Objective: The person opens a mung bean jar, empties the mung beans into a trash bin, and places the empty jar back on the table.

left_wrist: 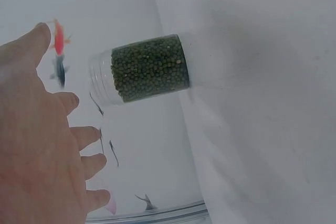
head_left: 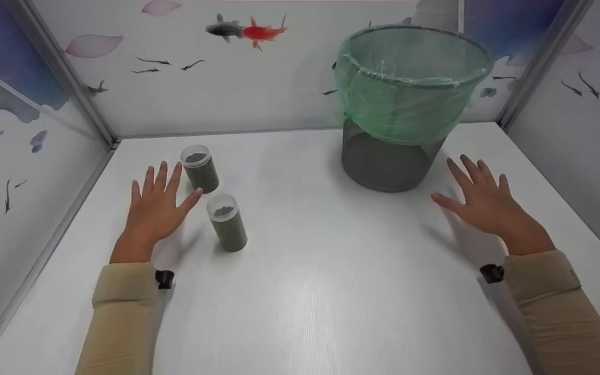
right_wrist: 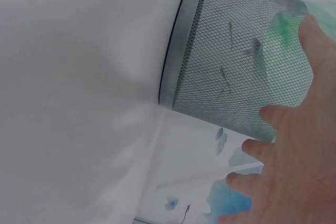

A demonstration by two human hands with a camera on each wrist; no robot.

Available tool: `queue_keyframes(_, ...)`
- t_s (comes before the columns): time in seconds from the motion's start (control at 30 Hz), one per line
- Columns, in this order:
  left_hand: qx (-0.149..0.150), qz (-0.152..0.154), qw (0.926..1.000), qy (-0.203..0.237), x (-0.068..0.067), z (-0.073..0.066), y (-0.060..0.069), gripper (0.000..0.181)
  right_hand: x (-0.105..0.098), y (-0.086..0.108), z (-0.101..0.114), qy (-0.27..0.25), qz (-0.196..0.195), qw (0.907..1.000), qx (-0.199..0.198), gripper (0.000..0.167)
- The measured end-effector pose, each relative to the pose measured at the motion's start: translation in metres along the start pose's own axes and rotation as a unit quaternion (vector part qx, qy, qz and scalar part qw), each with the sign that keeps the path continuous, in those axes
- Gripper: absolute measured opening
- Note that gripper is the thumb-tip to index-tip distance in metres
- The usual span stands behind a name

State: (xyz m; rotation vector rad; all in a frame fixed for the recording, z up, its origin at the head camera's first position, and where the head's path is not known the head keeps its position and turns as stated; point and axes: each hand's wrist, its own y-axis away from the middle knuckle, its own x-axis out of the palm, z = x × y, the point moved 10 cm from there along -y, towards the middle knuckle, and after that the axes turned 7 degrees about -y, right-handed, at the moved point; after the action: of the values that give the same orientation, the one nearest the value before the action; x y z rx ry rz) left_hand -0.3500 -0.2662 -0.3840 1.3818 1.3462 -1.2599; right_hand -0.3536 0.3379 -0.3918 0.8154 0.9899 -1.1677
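Observation:
Two clear jars stand upright at the left of the white table, the back jar and the front jar, both filled with small green beans. Beside them my left hand has its fingers spread and holds nothing. In the left wrist view one jar shows the beans plainly, beyond the left hand. A mesh bin with a green liner over its rim stands at the back right. To its right, my empty right hand is spread; the right wrist view shows the hand near the mesh.
White panels painted with fish and petals enclose the table at the back and both sides. A dark object sits at the left cuff, and a similar one at the right cuff.

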Motion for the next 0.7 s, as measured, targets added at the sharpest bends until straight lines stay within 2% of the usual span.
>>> queue_keyframes(0.17, 0.001, -0.030, 0.9995, 0.007, -0.026, -0.008, 0.004, 0.093, -0.009, 0.001, -0.002, -0.015, -0.011, 0.9998, 0.005, 0.094)
queue_keyframes(0.23, 0.004, -0.049, 0.9988, 0.010, -0.040, -0.019, 0.007, 0.090, -0.015, 0.002, -0.006, -0.025, -0.010, 0.9996, 0.011, 0.094)
queue_keyframes(0.3, 0.012, -0.068, 0.9975, 0.010, -0.052, -0.037, 0.008, 0.086, -0.023, 0.002, -0.009, -0.036, -0.015, 0.9991, 0.016, 0.094)
queue_keyframes(0.4, 0.037, -0.088, 0.9954, 0.009, -0.065, -0.073, 0.007, 0.081, -0.039, -0.002, -0.012, -0.054, -0.033, 0.9979, 0.013, 0.091)
queue_keyframes(0.53, 0.085, -0.086, 0.9925, 0.022, -0.074, -0.131, 0.002, 0.081, -0.061, -0.006, -0.004, -0.097, -0.057, 0.9936, -0.002, 0.087)
queue_keyframes(0.63, 0.120, -0.073, 0.9867, 0.081, -0.080, -0.173, -0.003, 0.082, -0.076, -0.008, 0.011, -0.159, -0.057, 0.9856, -0.008, 0.089)
queue_keyframes(0.7, 0.136, -0.057, 0.9786, 0.144, -0.080, -0.198, -0.008, 0.081, -0.083, -0.017, 0.008, -0.207, -0.054, 0.9769, -0.011, 0.093)
